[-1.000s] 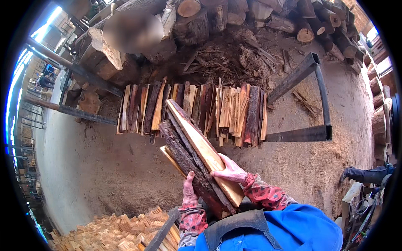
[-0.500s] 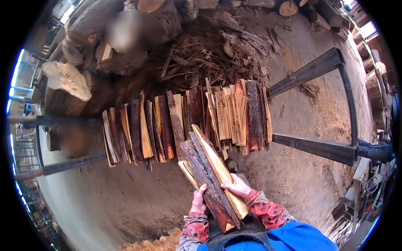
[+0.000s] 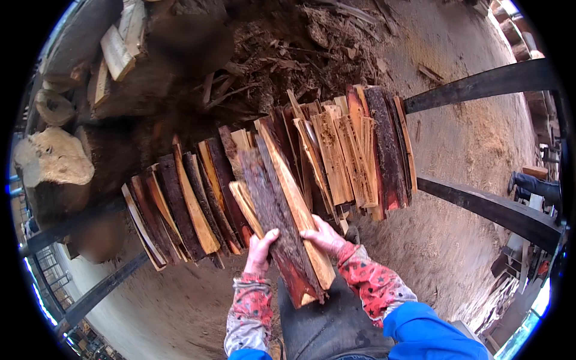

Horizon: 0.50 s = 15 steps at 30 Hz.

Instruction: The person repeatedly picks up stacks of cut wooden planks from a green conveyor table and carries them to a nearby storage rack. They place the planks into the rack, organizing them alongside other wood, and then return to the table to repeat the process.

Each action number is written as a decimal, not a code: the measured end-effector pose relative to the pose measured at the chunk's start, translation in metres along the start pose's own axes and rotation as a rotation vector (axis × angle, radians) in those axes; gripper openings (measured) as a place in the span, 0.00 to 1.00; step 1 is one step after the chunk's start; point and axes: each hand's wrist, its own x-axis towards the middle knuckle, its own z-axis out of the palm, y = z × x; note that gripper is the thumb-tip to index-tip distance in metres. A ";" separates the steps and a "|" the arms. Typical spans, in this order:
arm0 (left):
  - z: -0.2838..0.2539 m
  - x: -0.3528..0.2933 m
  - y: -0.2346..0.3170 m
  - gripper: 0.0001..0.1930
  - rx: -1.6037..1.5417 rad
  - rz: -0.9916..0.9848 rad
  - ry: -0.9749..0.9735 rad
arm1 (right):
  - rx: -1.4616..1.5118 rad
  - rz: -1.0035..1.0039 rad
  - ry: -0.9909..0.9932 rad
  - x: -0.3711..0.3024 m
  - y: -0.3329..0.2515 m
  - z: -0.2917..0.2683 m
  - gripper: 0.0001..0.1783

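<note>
Between my two hands is a bundle of split firewood pieces, tilted with its upper end over the stacked row. One broad piece shows dark bark, beside pale split faces. My left hand grips the bundle's left side, thumb on the bark. At the right edge my right hand is wrapped against the pale wood. Beyond lies a long row of split firewood, standing on edge side by side, dark bark and light wood mixed. The held bundle hides the middle of that row.
Dark rails of a frame reach out on both sides of the row. Bark scraps litter the ground behind. Logs and a pale cut block stand at the left. At the far right, a person's dark-clothed leg shows.
My hands have carried the bundle forward and slightly left, so its far end now overlaps the row's middle. The view has moved closer to the row and turned.
</note>
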 end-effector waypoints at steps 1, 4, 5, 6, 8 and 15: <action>0.000 0.012 0.009 0.26 0.034 0.016 -0.018 | 0.012 0.027 -0.007 0.011 -0.005 -0.003 0.44; -0.002 0.071 0.012 0.30 0.144 0.033 -0.026 | -0.360 -0.150 0.118 0.041 -0.012 -0.020 0.49; -0.012 0.100 -0.002 0.36 0.242 0.082 0.111 | -0.478 -0.218 0.170 0.043 -0.004 -0.015 0.46; 0.000 0.112 -0.001 0.43 0.144 0.056 0.138 | -0.596 -0.284 0.231 0.044 0.005 -0.015 0.43; 0.003 0.144 -0.036 0.44 0.284 0.136 0.255 | -0.619 -0.254 0.188 0.044 0.025 -0.003 0.40; 0.017 0.148 -0.054 0.39 0.518 0.256 0.265 | -0.746 -0.128 0.163 0.046 0.057 0.021 0.38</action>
